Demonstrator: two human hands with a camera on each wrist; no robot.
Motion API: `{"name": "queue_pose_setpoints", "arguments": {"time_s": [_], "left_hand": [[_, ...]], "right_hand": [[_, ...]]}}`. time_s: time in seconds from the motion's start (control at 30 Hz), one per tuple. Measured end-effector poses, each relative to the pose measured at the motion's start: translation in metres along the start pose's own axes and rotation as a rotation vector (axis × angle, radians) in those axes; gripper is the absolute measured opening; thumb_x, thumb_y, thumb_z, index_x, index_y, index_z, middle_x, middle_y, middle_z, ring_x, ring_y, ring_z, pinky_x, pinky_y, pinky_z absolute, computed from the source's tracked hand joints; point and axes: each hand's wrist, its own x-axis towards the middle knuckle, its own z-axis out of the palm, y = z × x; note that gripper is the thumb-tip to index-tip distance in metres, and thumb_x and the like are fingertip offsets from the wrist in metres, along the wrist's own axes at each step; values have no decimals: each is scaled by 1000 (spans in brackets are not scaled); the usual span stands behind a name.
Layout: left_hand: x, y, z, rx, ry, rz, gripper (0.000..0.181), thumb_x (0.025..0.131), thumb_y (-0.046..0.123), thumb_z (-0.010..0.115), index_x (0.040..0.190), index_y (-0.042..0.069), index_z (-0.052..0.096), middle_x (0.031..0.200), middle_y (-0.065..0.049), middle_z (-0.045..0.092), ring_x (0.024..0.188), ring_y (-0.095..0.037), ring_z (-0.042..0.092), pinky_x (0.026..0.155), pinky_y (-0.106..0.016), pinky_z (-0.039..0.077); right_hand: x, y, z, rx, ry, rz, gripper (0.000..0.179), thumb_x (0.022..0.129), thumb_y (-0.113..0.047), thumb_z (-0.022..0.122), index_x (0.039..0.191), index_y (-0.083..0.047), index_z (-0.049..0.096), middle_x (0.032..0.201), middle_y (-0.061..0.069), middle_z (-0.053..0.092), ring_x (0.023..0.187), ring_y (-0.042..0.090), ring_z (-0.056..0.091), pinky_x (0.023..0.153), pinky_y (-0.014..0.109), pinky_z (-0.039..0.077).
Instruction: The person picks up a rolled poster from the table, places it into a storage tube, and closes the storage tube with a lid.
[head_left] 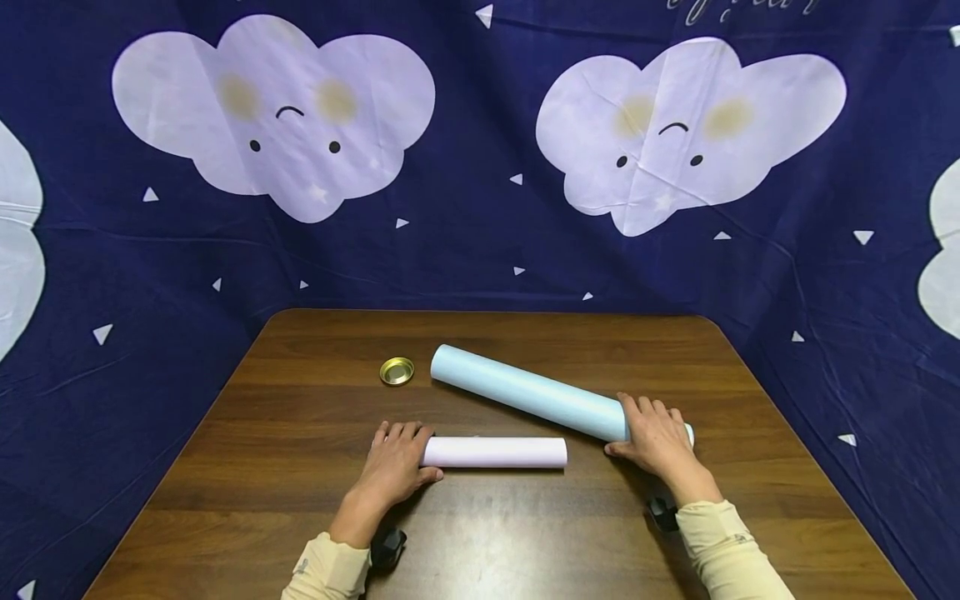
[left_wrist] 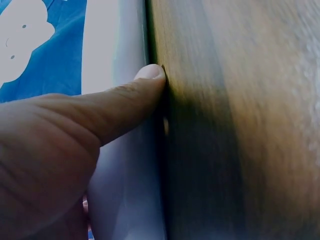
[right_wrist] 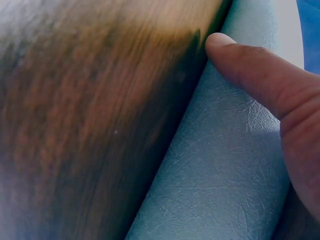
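A smooth white roll (head_left: 495, 452) lies crosswise on the wooden table. My left hand (head_left: 399, 458) holds its left end from above, covering that end. In the left wrist view the thumb (left_wrist: 127, 100) lies across the white roll, its tip at the edge by the table. Behind it, a longer light blue roll (head_left: 525, 387) slants from back left to front right. My right hand (head_left: 654, 435) grips it near its right end, the fingers over the far side. The right wrist view shows that thumb (right_wrist: 250, 67) against the blue roll's creased, leathery surface (right_wrist: 215, 165).
A small round gold lid (head_left: 397, 372) rests on the table (head_left: 480, 533) left of the blue roll's far end. A dark blue cloth (head_left: 480, 250) with white clouds hangs behind the table and along both sides. Black wrist devices (head_left: 387, 548) sit below both wrists.
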Motion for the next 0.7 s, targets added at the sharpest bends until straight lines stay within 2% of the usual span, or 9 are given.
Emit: {"name": "queue_pose_setpoints", "arguments": {"time_s": [0.27,0.7], "left_hand": [[-1,0,1,-12,-14,-8,57,73,39,77,117,8,58,119,-17,61,112,-38,54,104,-58,31],[-2,0,2,-1,15,-3,55,73,39,77,114,8,58,117,-17,62,109,-37,56,102,-57,34]], "right_hand": [[0,1,3,-8,4,-10,84,63,-46,82,128,-6,48,107,19,60,96,38,56,74,52,39],[-1,1,4,-20,61,-14,80,62,-46,82,125,-6,51,105,19,61,97,38,56,74,51,38]]}}
